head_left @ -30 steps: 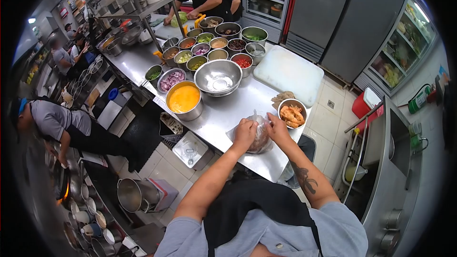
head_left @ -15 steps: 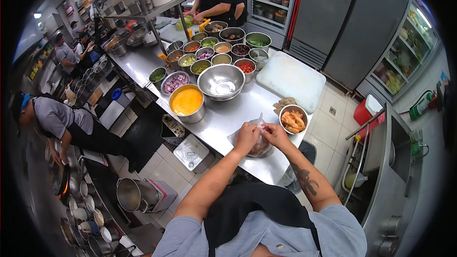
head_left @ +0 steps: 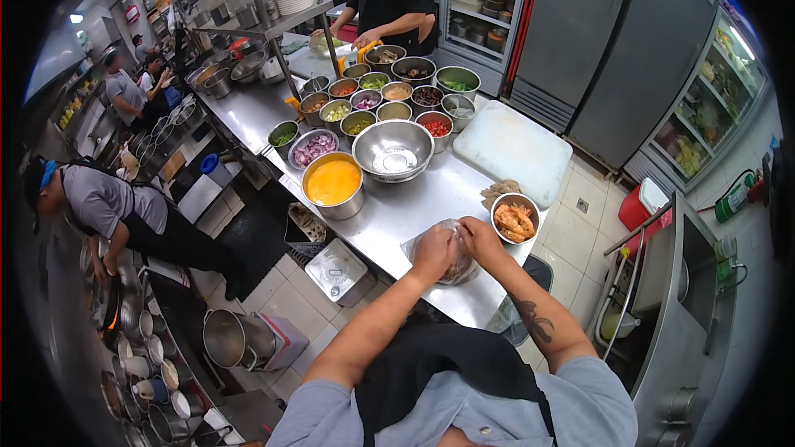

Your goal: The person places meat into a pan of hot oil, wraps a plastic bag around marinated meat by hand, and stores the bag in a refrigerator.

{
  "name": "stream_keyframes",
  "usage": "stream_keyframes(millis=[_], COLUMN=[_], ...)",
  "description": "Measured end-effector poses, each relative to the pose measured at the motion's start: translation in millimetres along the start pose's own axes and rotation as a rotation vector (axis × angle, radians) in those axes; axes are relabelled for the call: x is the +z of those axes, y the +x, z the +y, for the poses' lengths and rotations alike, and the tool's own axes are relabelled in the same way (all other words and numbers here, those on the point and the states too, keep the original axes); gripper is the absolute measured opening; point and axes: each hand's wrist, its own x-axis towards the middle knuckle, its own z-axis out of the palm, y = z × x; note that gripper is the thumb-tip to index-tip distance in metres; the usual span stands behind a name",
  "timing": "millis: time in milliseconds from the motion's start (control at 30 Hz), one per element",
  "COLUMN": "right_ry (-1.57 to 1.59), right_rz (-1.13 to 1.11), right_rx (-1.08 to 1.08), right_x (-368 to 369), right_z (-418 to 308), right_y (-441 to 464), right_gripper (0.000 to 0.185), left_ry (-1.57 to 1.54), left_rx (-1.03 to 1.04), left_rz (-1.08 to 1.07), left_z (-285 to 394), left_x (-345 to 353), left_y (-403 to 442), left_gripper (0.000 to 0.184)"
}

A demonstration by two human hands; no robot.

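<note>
Both my hands are at the top of a clear plastic bag (head_left: 460,270) with brownish contents, which rests on the steel table near its front corner. My left hand (head_left: 436,250) is closed on the left side of the bag's mouth. On the other side, my right hand (head_left: 480,238) grips the plastic with bent fingers. Just beyond my right hand stands a steel bowl of orange-coloured pieces, perhaps shrimp (head_left: 514,222). A greyish-brown cloth-like bundle (head_left: 500,191) lies behind that bowl. The fingertips and part of the bag's mouth are hard to make out.
A pot of yellow-orange liquid (head_left: 332,184) and an empty steel bowl (head_left: 392,149) stand ahead to the left. Several tins of chopped ingredients (head_left: 362,122) crowd behind them. A white cutting board (head_left: 515,151) lies at right. Co-workers stand across the table and at left.
My hands have moved slightly apart, and the bag's gathered top now looks more spread. The view has shifted a little. The co-worker across the table has moved their hands.
</note>
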Motion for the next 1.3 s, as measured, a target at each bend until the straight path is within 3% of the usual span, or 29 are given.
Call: stream_keyframes(millis=[67, 167, 267, 467, 567, 667, 767, 867, 1000, 1133, 1300], right_ry=[0.052, 0.075, 0.072, 0.146, 0.104, -0.014, -0.063, -0.088, 0.016, -0.181, -0.136], right_rz=[-0.005, -0.019, -0.164, -0.172, -0.188, -0.186, -0.189, -0.182, -0.046, -0.293, -0.058], right_rx=[0.224, 0.334, 0.314, 0.204, 0.13, 0.03, -0.054, -0.051, 0.084, 0.07, 0.086], right_x=[1.7, -1.2, -10.2, 6.0, -7.5, -11.4, -14.8, -7.4, -31.5, -25.1, 3.1], right_z=[-11.6, -11.6, -13.2, 8.7, -11.2, -17.8, -25.9, -9.1, -58.6, -50.5, -45.9], right_y=[2.8, 9.6, 13.0, -2.1, 1.6, 2.4, 5.2, 6.4, 3.8, -16.2, -27.8], right_gripper=[0.022, 0.022, 0.022, 0.023, 0.02, 0.019, 0.017, 0.017, 0.014, 0.021, 0.022], left_ry=[0.056, -0.032, -0.021, 0.059, -0.008, -0.244, -0.825, -0.913, -0.899, -0.714, -0.707], left_rx=[0.046, 0.061, 0.114, 0.093, -0.001, -0.217, -0.8, -0.858, -0.9, -0.767, -0.772], left_rz=[0.052, 0.136, 0.191, 0.117, 0.101, -0.141, -0.479, -0.457, -0.421, -0.478, -0.501], left_z=[-0.9, 5.0, 6.7, 0.1, 4.6, -34.3, -15.8, -2.9, -15.2, -5.5, -22.5], left_x=[1.1, -4.5, -5.6, 0.7, -2.8, 22.0, -15.8, -23.3, -22.5, -27.1, -10.8], left_y=[-3.3, -3.7, -1.6, -7.2, -7.2, 4.2, 17.3, 10.4, 9.2, 12.8, 19.8], left_gripper=[0.012, 0.014, 0.017, 0.016, 0.012, 0.012, 0.014, 0.015, 0.016, 0.018, 0.021])
